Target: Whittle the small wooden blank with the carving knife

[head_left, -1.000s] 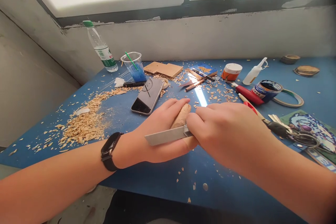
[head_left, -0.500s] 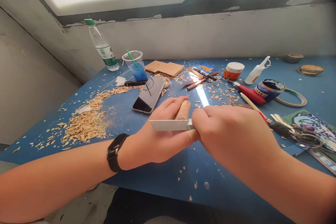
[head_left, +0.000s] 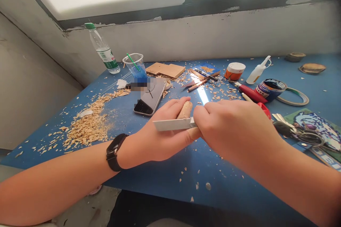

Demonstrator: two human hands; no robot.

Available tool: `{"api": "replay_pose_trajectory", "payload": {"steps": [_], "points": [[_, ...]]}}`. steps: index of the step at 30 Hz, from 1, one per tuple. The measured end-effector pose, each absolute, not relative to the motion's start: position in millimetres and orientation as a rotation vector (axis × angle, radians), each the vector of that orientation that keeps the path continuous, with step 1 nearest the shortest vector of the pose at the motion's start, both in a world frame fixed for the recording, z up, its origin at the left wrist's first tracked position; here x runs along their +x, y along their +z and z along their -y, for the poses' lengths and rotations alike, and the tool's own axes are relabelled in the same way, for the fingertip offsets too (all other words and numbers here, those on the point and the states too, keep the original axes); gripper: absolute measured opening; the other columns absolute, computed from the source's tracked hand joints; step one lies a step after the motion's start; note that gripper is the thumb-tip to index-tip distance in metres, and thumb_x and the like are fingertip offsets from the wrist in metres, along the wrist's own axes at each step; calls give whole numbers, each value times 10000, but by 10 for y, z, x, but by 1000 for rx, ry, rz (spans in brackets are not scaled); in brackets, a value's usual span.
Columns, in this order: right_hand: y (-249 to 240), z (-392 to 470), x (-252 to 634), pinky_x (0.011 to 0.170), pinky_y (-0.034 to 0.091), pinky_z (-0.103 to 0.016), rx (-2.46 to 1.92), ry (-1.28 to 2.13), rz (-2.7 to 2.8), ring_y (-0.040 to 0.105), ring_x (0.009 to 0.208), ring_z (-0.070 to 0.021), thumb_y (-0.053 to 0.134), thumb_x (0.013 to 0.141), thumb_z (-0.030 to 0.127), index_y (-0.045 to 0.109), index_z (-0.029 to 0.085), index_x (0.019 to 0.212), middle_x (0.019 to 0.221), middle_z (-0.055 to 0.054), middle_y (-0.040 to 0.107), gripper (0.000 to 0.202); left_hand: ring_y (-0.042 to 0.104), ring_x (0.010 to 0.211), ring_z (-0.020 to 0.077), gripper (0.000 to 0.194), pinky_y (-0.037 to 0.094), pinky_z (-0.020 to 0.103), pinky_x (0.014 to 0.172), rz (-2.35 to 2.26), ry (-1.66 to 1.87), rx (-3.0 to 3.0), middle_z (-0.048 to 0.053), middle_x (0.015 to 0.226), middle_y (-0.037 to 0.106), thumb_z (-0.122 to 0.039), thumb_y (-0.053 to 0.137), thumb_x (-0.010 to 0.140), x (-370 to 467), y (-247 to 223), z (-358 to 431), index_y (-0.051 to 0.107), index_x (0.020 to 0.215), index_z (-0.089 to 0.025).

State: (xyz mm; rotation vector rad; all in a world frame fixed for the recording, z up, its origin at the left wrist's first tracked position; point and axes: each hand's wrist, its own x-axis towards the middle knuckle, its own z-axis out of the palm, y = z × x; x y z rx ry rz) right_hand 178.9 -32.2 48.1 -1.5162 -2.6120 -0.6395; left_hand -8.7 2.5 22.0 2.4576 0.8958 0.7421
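Observation:
My left hand (head_left: 165,133) is closed around a pale piece of wood (head_left: 185,110), whose rounded far end shows past the fingers. In my right hand (head_left: 226,124) is a knife (head_left: 173,124), its wide flat blade pointing left across the wood. The handle is hidden in my fist. My left thumb reaches right, up to the right fist beneath the blade. Whether the edge bites into the wood, I cannot tell. A phone (head_left: 150,97) lies just beyond my left hand.
Wood shavings (head_left: 85,127) are heaped at the left. Behind stand a water bottle (head_left: 106,55) and a cup of blue liquid (head_left: 137,69). To the right are a glue bottle (head_left: 258,72), an orange jar (head_left: 234,71), a dark paint jar (head_left: 270,90), a tape roll (head_left: 295,97) and keys (head_left: 309,136).
The knife blade has tilted slightly, its left tip now lower than the end by my right fist. Both hands keep their hold. The whole view has shifted a little.

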Motion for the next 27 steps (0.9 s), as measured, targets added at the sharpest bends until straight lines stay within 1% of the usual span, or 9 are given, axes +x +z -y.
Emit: {"api": "replay_pose_trajectory", "payload": {"steps": [3,6,8,11,15,19,22,25,27], "points": [[498,280,1816,478,139,-304,-1380,-652,2678,434,464,-162,560,661,37,537,215,642,541,-4,554,181,668,1195,348,299,536,532,1093,-750,675,2575,140,1112,729,-439,520,1052,-101,253,-54,668,999,-185],[460,272,1823,485,132,-303,-1323,-716,2621,457,457,-167,557,670,41,527,214,634,525,0,538,179,679,1173,339,291,567,498,1030,-734,721,2578,140,1131,733,-436,527,1050,-107,244,-67,681,1056,-190],[418,284,1818,487,124,-299,-1335,-768,2544,467,448,-166,561,664,45,524,212,630,512,0,521,175,686,1128,320,309,576,478,1009,-794,754,2524,128,1098,735,-464,534,1054,-108,224,-64,687,1050,-196],[364,325,1808,491,125,-289,-1383,-800,2438,457,427,-157,567,647,50,514,214,622,492,4,494,174,675,1075,295,351,565,473,1033,-860,779,2448,102,1033,726,-521,561,1046,-107,200,-51,682,981,-198],[357,400,1791,489,164,-269,-1509,-773,2383,472,425,-152,553,671,45,511,217,616,492,-4,513,185,667,1074,296,420,565,472,1031,-893,850,2354,118,1033,719,-582,623,1010,-85,193,-28,662,898,-179],[377,450,1772,482,151,-264,-1622,-728,2348,467,420,-143,551,718,52,529,216,626,496,-7,521,189,669,1117,314,459,572,490,1039,-934,889,2306,128,1050,721,-633,642,984,-63,174,-9,665,860,-192],[360,454,1760,480,142,-255,-1646,-742,2320,463,416,-131,568,700,45,521,212,617,494,3,511,193,665,1186,332,431,556,510,1089,-968,891,2308,141,1153,724,-612,674,969,-73,168,-26,682,940,-182],[350,429,1749,480,108,-260,-1596,-772,2341,446,399,-130,594,658,53,499,214,602,476,20,478,195,694,1157,327,369,586,489,1033,-876,817,2404,147,1196,736,-534,634,1014,-107,205,-69,693,1068,-173],[376,401,1747,486,83,-273,-1493,-771,2416,449,406,-135,603,631,54,505,213,610,476,25,474,188,701,1178,337,325,593,489,1014,-778,739,2527,155,1230,744,-465,586,1045,-139,240,-91,692,1155,-178]]}}
